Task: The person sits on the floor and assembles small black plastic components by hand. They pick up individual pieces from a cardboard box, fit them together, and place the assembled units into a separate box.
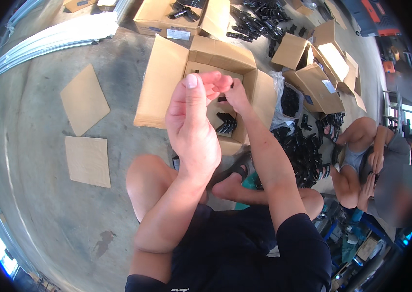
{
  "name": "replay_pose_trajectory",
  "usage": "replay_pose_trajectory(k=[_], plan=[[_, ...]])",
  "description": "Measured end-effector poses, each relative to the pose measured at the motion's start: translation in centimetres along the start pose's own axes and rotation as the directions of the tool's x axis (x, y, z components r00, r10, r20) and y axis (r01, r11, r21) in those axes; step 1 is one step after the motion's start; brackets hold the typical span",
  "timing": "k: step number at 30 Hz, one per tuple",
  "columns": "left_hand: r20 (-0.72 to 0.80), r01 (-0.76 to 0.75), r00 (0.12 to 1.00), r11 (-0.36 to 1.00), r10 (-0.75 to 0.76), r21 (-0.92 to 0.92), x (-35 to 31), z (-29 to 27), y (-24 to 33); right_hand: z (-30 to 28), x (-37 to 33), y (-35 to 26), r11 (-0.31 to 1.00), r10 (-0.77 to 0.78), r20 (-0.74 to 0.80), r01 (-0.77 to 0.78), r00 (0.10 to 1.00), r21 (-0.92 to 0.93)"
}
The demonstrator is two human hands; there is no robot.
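Bent black plastic fittings (227,125) lie side by side in an open brown cardboard box (264,92), wearer-side of the bare right hand (238,97), the nearer one; their bends seem to point rightward (long axis unclear). The bare left hand (191,117) hovers, loosely curled; whether either grips anything, I cannot tell.

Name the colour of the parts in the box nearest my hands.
Black parts; head view.
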State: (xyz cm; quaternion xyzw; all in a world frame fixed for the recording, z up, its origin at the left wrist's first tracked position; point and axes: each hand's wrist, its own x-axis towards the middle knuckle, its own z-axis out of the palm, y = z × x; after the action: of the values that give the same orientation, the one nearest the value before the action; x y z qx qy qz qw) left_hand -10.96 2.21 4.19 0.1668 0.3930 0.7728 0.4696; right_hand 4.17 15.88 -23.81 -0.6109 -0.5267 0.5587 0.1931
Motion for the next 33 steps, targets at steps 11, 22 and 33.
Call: replay_pose_trajectory(k=[11,22,33], plan=[[0.007,-0.031,1.0,1.0,0.031,-0.001,0.7,-0.2,0.4,-1.3,2.0,4.0,0.471,0.053,-0.011,-0.035,0.999,-0.881],[0.435,-0.486,0.873,0.443,0.219,0.753,-0.2,0.3,-1.1,-7.1,-16.0,-8.6,0.128,-0.604,0.412,0.594,0.682,-0.794],[0.243,0.368,0.761,0.709,-0.601,0.602,-5.9,-1.5,-10.6,-11.7,-30.5,-8.7,0.431,-0.755,0.06,0.562,0.653,-0.706]])
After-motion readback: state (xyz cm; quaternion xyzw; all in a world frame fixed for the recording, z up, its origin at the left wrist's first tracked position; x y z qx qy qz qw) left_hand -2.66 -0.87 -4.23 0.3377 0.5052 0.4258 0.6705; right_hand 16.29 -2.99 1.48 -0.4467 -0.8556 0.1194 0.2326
